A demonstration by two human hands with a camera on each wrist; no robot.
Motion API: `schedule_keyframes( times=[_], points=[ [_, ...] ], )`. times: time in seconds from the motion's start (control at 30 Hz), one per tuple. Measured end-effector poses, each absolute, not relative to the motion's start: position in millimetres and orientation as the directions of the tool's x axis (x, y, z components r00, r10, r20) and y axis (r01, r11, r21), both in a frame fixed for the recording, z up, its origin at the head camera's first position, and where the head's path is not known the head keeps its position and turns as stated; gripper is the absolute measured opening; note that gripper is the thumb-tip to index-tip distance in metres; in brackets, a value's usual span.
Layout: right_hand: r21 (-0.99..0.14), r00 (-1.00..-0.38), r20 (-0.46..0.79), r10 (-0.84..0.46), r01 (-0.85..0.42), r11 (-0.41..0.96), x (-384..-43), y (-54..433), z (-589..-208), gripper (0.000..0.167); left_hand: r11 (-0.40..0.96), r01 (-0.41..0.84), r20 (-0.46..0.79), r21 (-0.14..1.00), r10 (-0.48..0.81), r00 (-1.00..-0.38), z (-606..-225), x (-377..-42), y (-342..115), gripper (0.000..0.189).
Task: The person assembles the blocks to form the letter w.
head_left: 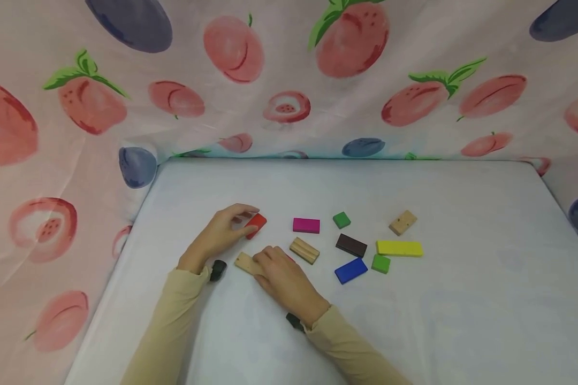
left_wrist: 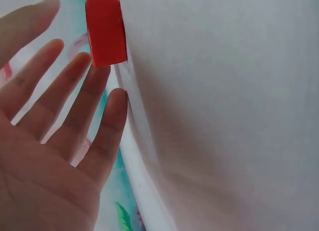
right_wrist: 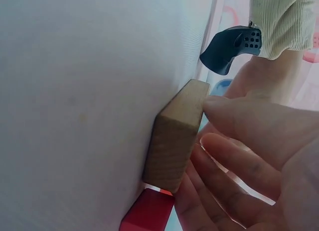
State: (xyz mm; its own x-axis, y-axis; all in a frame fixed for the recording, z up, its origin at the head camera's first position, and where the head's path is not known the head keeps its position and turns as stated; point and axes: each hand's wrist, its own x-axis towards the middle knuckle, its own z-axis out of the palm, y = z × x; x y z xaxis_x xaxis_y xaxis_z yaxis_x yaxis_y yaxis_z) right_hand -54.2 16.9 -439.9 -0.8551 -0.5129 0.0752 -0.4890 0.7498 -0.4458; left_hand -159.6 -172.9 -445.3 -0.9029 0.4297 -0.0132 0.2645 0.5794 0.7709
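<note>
My left hand (head_left: 221, 230) is at the red block (head_left: 256, 225), toward the table's left side. In the left wrist view its fingers are spread and fairly straight, with fingertips right at the lower end of that block (left_wrist: 106, 32). The thumb stands apart from it there. Nearer me, my right hand (head_left: 286, 280) grips a plain wooden block (head_left: 245, 263) by its right end. Thumb on one side and fingers on the other hold this block (right_wrist: 174, 136) in the right wrist view. Another red block (right_wrist: 149, 211) lies just beyond it, mostly hidden by the hand in the head view.
Right of the hands lie a magenta block (head_left: 306, 225), a grooved wooden block (head_left: 304, 250), a dark brown block (head_left: 351, 245), a blue block (head_left: 351, 270) and a yellow bar (head_left: 399, 248). Two small green blocks (head_left: 341, 220) and a wooden block (head_left: 403, 222) are among them.
</note>
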Motion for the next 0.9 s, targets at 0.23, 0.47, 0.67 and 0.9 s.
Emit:
schedule_keyframes(
  times=[0.23,0.47,0.67,0.9],
  points=[
    [-0.481,-0.854,0.087,-0.512,-0.486,0.729,-56.9,17.1,-442.7,0.031,0.560,0.301,-0.019,0.772,0.494,-0.869,-446.4,-162.7,-173.5,0.042],
    [-0.562,-0.869,0.039,-0.493,-0.427,0.708,-59.5,17.2,-444.1,0.032,0.544,0.319,-0.022,0.776,0.530,-0.848,-447.0,-164.5,-176.9,0.044],
    [-0.601,-0.870,0.029,-0.491,-0.408,0.687,-61.8,18.8,-445.1,0.030,0.548,0.333,-0.031,0.767,0.551,-0.834,-449.8,-165.4,-178.8,0.043],
    [-0.612,-0.873,-0.002,-0.489,-0.385,0.691,-63.5,21.0,-444.2,0.031,0.553,0.307,-0.035,0.775,0.522,-0.852,-453.2,-165.0,-176.7,0.041]
  ],
)
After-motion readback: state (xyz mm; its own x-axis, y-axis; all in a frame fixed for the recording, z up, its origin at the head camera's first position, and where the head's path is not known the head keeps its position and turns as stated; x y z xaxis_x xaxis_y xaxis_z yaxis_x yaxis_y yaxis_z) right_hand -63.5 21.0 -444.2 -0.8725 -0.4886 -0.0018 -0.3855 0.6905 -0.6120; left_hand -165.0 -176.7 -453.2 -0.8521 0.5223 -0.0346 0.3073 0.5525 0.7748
